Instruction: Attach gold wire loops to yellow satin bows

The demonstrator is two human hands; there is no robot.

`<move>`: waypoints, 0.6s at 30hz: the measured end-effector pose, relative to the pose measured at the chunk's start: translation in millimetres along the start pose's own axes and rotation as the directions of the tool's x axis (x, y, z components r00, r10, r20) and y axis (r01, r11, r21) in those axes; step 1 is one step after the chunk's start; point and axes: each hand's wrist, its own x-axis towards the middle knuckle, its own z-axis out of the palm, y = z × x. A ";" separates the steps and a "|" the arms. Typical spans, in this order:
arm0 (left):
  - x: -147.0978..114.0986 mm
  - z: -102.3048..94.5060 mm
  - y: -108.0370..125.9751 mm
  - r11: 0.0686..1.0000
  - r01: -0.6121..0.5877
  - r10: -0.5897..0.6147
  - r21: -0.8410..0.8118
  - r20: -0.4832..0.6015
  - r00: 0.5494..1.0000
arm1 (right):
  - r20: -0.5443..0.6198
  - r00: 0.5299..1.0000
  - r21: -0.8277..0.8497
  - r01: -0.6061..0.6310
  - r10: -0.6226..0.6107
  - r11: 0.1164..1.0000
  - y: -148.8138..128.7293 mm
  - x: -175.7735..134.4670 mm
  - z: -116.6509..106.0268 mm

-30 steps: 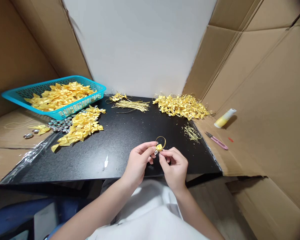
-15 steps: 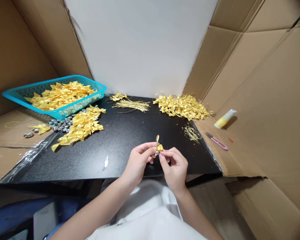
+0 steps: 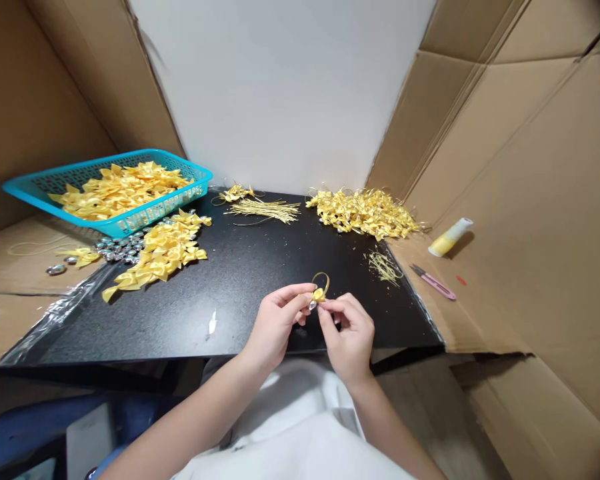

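Observation:
Between my two hands, just above the front of the black table, is a small yellow ribbon bow. A loop of gold cord stands up from it, and a shiny silver bead hangs at its lower side. My left hand pinches the bow from the left with thumb and forefinger. From the right, my right hand is closed in a pinch at the bow's lower edge. The fingertips hide part of the bow and the cord's ends.
A turquoise basket of yellow bows stands at the back left. Before it lie loose bows and silver beads. Cut gold cords, finished-looking looped bows, cord scraps, pink thread snips and a thread spool lie farther right.
The cord loop has turned from a narrow edge-on shape to a wide round one leaning right. The bow has shifted slightly left; both hands keep nearly the same place.

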 end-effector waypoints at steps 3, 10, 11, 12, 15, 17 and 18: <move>-0.6 0.8 0.0 1.000 -0.007 0.007 0.012 0.013 1.000 | 0.002 1.000 -0.032 0.016 -0.016 0.999 -0.7 0.5 -0.7; -2.5 2.6 -0.1 0.998 -0.046 0.045 0.036 0.009 0.999 | -0.001 1.000 -0.057 0.016 -0.016 0.998 1.6 -0.9 0.2; -2.7 2.8 0.2 0.998 -0.049 0.049 0.040 0.006 0.999 | -0.003 1.000 -0.058 0.015 -0.015 0.998 1.5 -1.0 0.4; -2.9 2.9 0.4 0.998 -0.051 0.051 0.043 0.004 0.999 | -0.007 1.000 -0.059 0.015 -0.016 0.998 1.4 -1.0 0.5; -3.4 2.7 0.8 0.997 -0.056 0.056 0.050 0.005 0.998 | -0.011 1.000 -0.062 0.022 -0.023 0.998 0.8 -0.7 0.6; -3.7 2.2 0.4 0.997 -0.059 0.058 0.051 0.012 0.998 | -0.011 1.000 -0.064 0.026 -0.026 0.998 0.4 -0.6 0.6; -3.9 1.9 -0.1 0.997 -0.060 0.059 0.047 0.016 0.998 | -0.011 1.000 -0.064 0.024 -0.025 0.998 0.3 -0.5 0.6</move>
